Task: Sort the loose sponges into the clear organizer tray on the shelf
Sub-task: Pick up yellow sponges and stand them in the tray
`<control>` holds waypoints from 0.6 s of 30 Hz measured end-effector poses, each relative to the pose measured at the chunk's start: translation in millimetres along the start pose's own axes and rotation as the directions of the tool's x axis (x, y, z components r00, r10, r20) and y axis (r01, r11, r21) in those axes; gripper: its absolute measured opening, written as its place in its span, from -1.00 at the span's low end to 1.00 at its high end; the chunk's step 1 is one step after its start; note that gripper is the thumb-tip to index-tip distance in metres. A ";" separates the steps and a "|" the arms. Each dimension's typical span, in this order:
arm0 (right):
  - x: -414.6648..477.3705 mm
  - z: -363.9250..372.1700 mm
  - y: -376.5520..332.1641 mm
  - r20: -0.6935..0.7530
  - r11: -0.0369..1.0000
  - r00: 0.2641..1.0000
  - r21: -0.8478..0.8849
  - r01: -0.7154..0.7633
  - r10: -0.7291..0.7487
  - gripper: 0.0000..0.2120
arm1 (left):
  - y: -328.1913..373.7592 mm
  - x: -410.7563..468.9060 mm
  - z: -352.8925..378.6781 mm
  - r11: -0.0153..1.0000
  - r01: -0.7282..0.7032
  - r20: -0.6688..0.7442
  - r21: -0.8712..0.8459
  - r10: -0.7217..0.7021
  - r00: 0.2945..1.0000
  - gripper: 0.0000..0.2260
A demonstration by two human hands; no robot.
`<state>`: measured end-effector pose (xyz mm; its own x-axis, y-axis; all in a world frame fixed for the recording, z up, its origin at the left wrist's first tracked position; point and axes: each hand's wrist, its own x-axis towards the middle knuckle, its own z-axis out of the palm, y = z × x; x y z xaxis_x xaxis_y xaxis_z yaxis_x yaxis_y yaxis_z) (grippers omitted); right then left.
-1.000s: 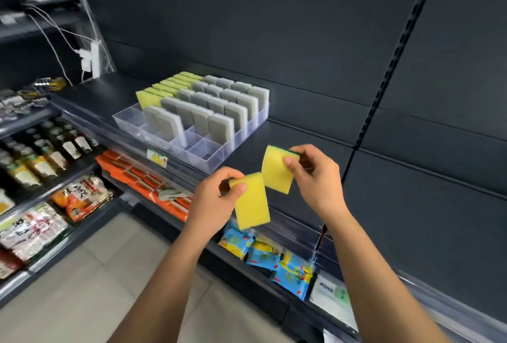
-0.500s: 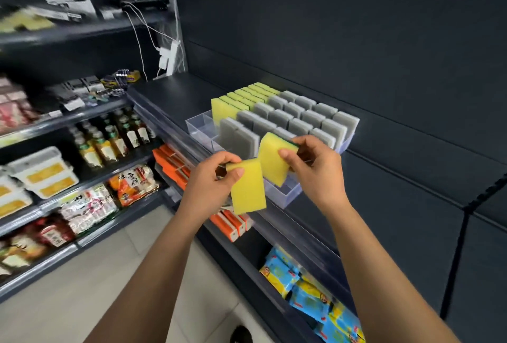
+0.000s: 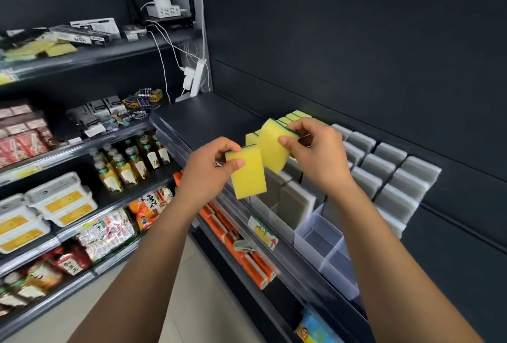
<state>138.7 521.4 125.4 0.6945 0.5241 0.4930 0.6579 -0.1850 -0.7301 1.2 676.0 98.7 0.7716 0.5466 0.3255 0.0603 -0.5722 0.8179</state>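
**Tray mostly filled, two sponges in hand**

The left hand [image 3: 208, 169] pinches one yellow sponge [image 3: 249, 175] by its top edge, just near of the tray. To its right, the right hand [image 3: 318, 156] pinches a second yellow sponge [image 3: 274, 148] above the tray's yellow row [image 3: 297, 115]. The clear organizer tray [image 3: 315, 233] sits on the shelf [image 3: 208, 112], grey sponges [image 3: 389, 175] filling most rows. Judging by this, both held sponges remain to be placed, and near compartments stand empty.

Yellow sponge row [image 3: 298, 115] partly behind hands [image 3: 319, 157]
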 end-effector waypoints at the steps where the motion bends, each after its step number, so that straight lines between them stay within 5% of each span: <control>1: 5.4 4.9 0.8 0.000 1.000 1.000 -0.014 -0.007 0.007 -0.87 | -3.4 7.6 -2.3 0.999 -0.007 -0.003 0.032 0.007 1.000 -0.80; 9: 38.8 34.6 16.6 -0.015 0.983 0.996 -0.156 -0.093 0.092 -0.90 | -34.7 70.4 -6.4 0.952 -0.148 0.061 0.267 0.137 0.989 -0.86; 18: 57.8 59.7 26.3 -0.013 0.914 0.960 -0.303 -0.269 0.278 -0.88 | -72.4 139.3 -7.7 0.950 -0.260 0.255 0.173 0.212 0.943 -0.88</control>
<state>178.7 596.4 106.5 0.8539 0.4408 0.2766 0.5028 -0.5618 -0.6570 99.5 798.3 88.5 0.9023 0.2385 0.3592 -0.0337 -0.7914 0.6103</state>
